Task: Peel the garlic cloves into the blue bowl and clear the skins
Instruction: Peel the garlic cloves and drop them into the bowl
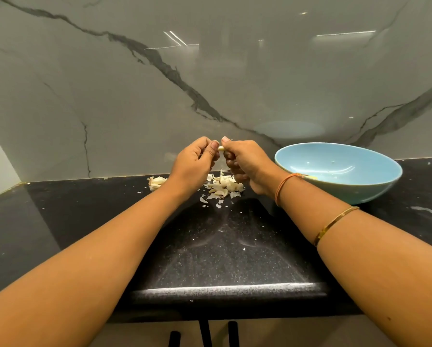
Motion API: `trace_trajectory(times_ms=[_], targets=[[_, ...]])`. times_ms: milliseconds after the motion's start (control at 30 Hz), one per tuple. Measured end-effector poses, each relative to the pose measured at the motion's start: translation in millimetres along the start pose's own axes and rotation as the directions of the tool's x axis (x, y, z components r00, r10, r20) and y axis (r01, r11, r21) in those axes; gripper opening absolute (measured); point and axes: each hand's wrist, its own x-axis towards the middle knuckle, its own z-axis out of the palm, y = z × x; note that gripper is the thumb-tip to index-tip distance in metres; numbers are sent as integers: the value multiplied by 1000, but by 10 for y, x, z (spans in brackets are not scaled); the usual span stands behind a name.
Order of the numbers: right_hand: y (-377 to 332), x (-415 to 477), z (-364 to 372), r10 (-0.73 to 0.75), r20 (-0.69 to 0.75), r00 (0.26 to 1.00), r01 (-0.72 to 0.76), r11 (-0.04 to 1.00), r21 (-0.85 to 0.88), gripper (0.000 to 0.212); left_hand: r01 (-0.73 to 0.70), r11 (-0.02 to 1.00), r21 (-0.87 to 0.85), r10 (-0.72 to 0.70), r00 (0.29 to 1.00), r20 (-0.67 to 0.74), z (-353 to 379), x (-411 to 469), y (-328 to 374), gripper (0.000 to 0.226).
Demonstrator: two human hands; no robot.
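Observation:
My left hand (196, 160) and my right hand (245, 164) meet above the black counter, both pinching one small garlic clove (221, 148) between thumbs and fingertips. Below them lies a pile of pale garlic skins (222, 187). A part of the garlic bulb (156, 182) sits on the counter to the left, near the wall. The blue bowl (375, 186) stands to the right of my right hand, tilted toward me, with a small pale piece near its near rim.
The black speckled counter (225, 246) runs to a marble wall (209, 71) at the back and to a front edge close to me. Small skin flakes are scattered on it. Dark cabinet handles (204, 334) show below the edge.

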Motion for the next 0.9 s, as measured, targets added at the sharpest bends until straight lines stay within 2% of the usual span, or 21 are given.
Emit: trace_trajectory(times_ms=[133, 233, 367, 500, 600, 700, 800, 900], targets=[[-13, -16, 0, 75, 84, 994, -82, 993, 85, 47, -49, 999, -16, 49, 998, -27, -2, -7, 21, 31], [-17, -24, -3, 93, 137, 986, -114, 982, 153, 47, 38, 982, -185, -43, 999, -20, -4, -14, 54, 32], [-5, -16, -20, 98, 197, 976, -149, 953, 265, 47, 199, 853, -483, -191, 979, 65, -11, -23, 101, 31], [23, 3, 8, 55, 185, 981, -109, 949, 297, 46, 281, 738, -613, -262, 957, 123, -20, -31, 132, 27], [61, 11, 75, -133, 59, 989, 125, 983, 135, 37, 318, 703, -636, -332, 938, 102, -22, -25, 145, 24], [87, 19, 89, -354, -4, 935, 349, 924, -158, 26, 343, 695, -632, -399, 915, 57, -28, -11, 148, 23], [107, 46, 54, -482, -27, 876, 441, 822, -361, 25, 340, 724, -600, -421, 907, 6, -6, -14, 161, 25], [108, 64, 46, -563, -29, 826, 491, 744, -453, 14, 350, 719, -600, -450, 893, -19, -8, -6, 165, 26]])
